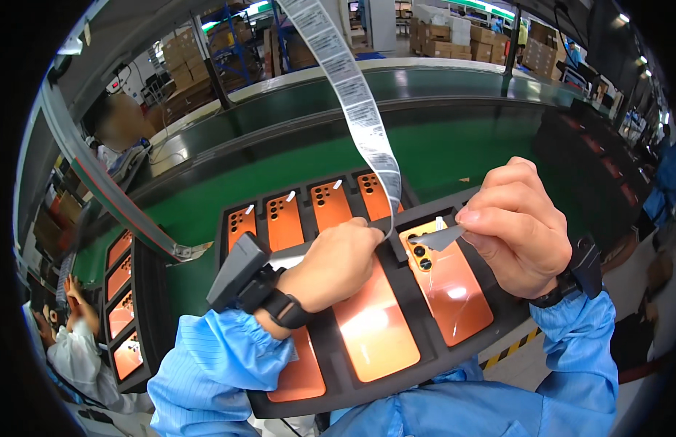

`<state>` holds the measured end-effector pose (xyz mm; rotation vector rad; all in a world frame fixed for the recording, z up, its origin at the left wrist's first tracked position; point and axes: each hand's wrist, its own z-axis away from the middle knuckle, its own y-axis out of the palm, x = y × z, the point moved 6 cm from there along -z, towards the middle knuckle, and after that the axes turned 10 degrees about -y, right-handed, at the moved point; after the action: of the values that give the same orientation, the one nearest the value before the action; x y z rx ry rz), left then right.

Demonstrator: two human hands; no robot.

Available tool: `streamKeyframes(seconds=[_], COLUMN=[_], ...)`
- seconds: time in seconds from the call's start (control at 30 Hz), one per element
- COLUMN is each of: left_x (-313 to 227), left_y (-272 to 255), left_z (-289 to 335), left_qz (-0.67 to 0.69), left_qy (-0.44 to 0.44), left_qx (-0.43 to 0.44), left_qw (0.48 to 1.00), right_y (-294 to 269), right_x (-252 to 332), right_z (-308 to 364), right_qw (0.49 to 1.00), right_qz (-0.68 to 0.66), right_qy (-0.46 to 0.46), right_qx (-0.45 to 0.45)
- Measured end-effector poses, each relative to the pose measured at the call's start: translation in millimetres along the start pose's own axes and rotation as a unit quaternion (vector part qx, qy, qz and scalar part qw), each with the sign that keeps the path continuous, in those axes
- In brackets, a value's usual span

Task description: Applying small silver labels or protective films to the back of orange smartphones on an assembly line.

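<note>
Right hand [516, 226]: fingers are curling closed, thumb and forefinger pinching a small grey film [441, 237] just above the camera end of an orange phone [447, 280]. Left hand [338, 264]: fingers are closing around the lower end of a label strip [360, 109], fist hovering left of that phone. Both blue-sleeved forearms are reaching forward over the black tray [411, 291] holding the phone; a second tray [309, 207] is lying behind it.

Green conveyor belt [454, 138], stacked cardboard boxes [454, 40] behind, perhaps shelving [232, 36], bright ceiling lights [491, 9].
</note>
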<state>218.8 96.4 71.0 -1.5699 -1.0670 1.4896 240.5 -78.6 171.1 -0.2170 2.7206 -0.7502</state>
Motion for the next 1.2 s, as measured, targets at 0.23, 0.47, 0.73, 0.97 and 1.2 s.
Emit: streamKeyframes(seconds=[0.23, 0.47, 0.73, 0.97, 1.2], left_x=[-16.4, -9.5, -51.0, -106.2, -145.8], left_y=[8.9, 1.7, 5.2, 22.2, 10.7], left_z=[3.4, 1.0, 64.9, 177.7, 167.1], left_qz=[-0.232, -0.202, -0.209, -0.025, 0.030], left_qy=[0.079, 0.124, 0.136, 0.257, 0.327], left_qx=[-0.063, -0.033, -0.017, 0.193, 0.125], left_qw=[0.968, 0.971, 0.968, 0.947, 0.936], right_y=[-1.9, -3.9, 2.1, 93.0, 123.3], right_x=[-18.2, -24.1, -61.1, -29.5, 22.6], right_z=[17.1, 21.2, 55.1, 75.0, 65.1], right_qw=[1.000, 0.997, 0.911, 0.741, 0.783], right_qz=[0.001, -0.018, -0.207, -0.465, -0.447], right_qy=[0.023, 0.044, 0.279, 0.480, 0.344], right_qx=[-0.017, -0.061, -0.225, 0.069, 0.262])
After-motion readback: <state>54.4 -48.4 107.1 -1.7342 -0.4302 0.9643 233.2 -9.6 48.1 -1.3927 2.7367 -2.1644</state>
